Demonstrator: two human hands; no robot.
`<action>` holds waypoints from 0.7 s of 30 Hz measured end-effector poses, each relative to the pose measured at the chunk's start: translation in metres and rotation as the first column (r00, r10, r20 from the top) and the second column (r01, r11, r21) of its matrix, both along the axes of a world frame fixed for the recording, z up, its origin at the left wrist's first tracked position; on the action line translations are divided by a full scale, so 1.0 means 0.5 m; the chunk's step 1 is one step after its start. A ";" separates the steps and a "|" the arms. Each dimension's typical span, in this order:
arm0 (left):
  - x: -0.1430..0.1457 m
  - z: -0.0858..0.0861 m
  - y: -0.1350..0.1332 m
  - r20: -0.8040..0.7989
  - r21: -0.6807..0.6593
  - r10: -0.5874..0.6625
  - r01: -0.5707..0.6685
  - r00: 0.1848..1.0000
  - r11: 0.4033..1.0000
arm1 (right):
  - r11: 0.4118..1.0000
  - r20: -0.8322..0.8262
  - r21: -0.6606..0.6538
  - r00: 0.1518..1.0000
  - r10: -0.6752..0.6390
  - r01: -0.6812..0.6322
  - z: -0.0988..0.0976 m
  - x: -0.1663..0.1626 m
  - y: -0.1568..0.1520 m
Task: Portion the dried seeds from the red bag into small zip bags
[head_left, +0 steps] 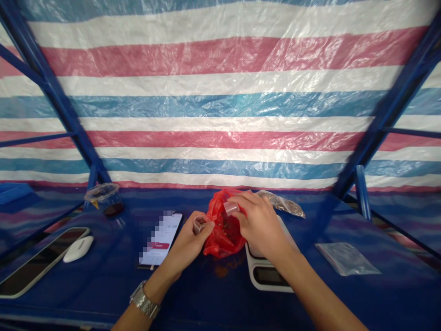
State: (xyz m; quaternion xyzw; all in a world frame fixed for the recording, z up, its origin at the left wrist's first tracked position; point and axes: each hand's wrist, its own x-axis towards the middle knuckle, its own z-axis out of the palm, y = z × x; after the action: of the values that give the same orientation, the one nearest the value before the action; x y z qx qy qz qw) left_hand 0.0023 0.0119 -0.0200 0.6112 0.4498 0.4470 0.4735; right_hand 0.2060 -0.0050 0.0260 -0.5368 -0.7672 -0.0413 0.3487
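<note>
A red plastic bag (pixel 223 232) with dark bits inside lies open on the blue table, partly on a white scale (pixel 267 273). My left hand (pixel 188 243), with a metal watch on its wrist, pinches a small clear bag (pixel 199 225) at the red bag's left edge. My right hand (pixel 258 220) reaches over the red bag, its fingers closed on another small clear piece of plastic (pixel 230 208). Both hands almost meet over the bag's mouth.
A phone (pixel 161 239) lies left of my left hand. Further left are a white mouse (pixel 78 248), a tablet (pixel 36 264) and a clear cup (pixel 105 197). A filled clear bag (pixel 285 204) lies behind the scale; flat clear bags (pixel 346 258) are stacked at right. A striped tarp (pixel 220 105) hangs behind.
</note>
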 end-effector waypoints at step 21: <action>0.041 0.000 0.031 -0.009 -0.087 0.138 -0.138 0.990 0.987 | 0.956 0.327 -0.218 0.938 -0.117 0.195 -0.049 -0.007 0.039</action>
State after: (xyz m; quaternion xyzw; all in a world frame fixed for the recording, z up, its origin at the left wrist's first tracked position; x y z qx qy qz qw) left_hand 0.0228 0.0272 -0.0198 0.5578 0.5108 0.4579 0.4671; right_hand 0.2023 0.0143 0.0014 -0.6223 -0.7662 -0.0571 0.1499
